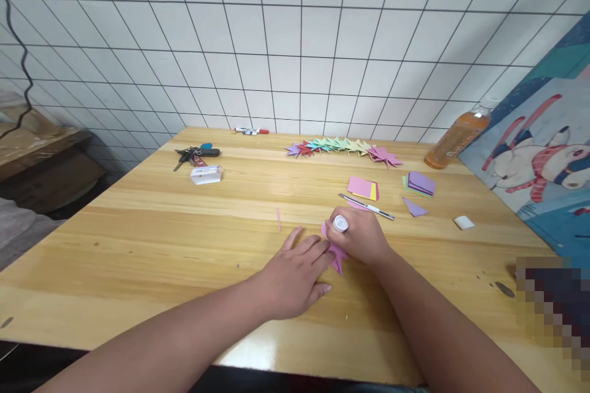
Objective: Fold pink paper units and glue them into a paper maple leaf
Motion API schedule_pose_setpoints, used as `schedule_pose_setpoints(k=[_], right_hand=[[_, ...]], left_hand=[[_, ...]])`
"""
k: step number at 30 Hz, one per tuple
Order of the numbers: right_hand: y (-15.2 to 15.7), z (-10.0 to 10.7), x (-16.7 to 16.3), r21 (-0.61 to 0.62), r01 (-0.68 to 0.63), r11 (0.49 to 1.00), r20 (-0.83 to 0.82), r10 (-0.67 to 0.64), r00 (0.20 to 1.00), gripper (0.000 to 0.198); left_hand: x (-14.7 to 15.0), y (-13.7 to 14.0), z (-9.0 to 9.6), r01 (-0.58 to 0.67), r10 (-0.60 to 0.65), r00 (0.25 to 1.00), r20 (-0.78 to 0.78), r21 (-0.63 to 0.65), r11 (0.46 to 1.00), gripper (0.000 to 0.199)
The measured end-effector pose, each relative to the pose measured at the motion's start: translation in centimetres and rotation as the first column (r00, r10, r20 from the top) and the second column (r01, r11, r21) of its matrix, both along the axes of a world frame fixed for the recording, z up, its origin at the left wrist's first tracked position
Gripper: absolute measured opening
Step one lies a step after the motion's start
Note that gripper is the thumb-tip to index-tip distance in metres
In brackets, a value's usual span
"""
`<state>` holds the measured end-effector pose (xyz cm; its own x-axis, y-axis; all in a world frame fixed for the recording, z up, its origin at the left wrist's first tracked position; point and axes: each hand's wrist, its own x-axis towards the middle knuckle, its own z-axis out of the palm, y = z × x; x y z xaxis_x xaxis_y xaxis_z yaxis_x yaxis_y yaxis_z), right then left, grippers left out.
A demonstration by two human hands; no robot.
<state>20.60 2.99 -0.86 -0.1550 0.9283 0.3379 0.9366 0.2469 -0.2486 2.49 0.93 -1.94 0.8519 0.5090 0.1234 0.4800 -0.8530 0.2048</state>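
Left hand (297,276) spread on a pink folded-paper star (339,258); right hand (362,236) closed round a white, round-ended tube (340,223).
Beyond the left hand's fingers lies a thin pale-pink paper strip (279,220). That hand is palm down, fingers apart, gripping nothing, its fingertips on the star, which sits between both hands on the yellowish wood-grained table (138,227). Those fingertips would do best pinning the folds flat while the right hand, curled firmly, works the tube lightly and evenly. The tube's lower end is hidden, so its contact with the paper cannot be confirmed; fingers cover part of the star. Just beyond, a slim silver tool (369,207) overlies a partly hidden pink paper piece (357,204).
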Motion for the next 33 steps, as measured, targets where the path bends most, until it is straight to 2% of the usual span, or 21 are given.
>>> schedule_pose_setpoints(k=[9,13,18,21,25,29,33], right_hand=[[0.5,0.0,0.6,0.049,0.052,0.997,0.039,-0.054,0.998,0.017],[0.7,-0.3,1.3,0.119,0.068,0.991,0.032,-0.072,0.997,0.019],[0.1,-0.1,2.2,0.239,0.165,0.957,-0.202,-0.117,0.972,0.017],[-0.4,0.2,2.0,0.191,0.090,0.977,-0.283,-0.033,0.959,0.017],[-0.3,0.2,1.1,0.074,-0.061,0.995,-0.231,0.077,0.970,0.015],[0.1,0.0,0.3,-0.004,-0.073,0.997,-0.120,0.072,0.990,0.015],[0.3,-0.1,-0.1,-0.007,-0.054,0.999,-0.037,0.053,0.998,0.016]], left_hand=[[0.1,-0.2,0.1,0.000,0.000,1.000,-0.011,-0.008,1.000,0.046],[0.0,-0.3,-0.3,0.000,0.000,1.000,-0.007,0.001,1.000,0.049],[-0.3,-0.1,-0.3,0.021,-0.021,1.000,-0.008,0.023,1.000,0.046],[-0.3,0.0,0.1,0.031,-0.030,0.999,-0.027,0.008,1.000,0.042],[-0.2,-0.1,0.4,0.017,-0.017,0.997,-0.075,-0.003,1.000,0.042],[0.0,-0.2,0.3,0.005,-0.004,0.998,-0.058,0.015,1.000,0.041],[0.2,-0.2,0.4,0.011,-0.011,1.000,-0.016,0.013,1.000,0.038]])
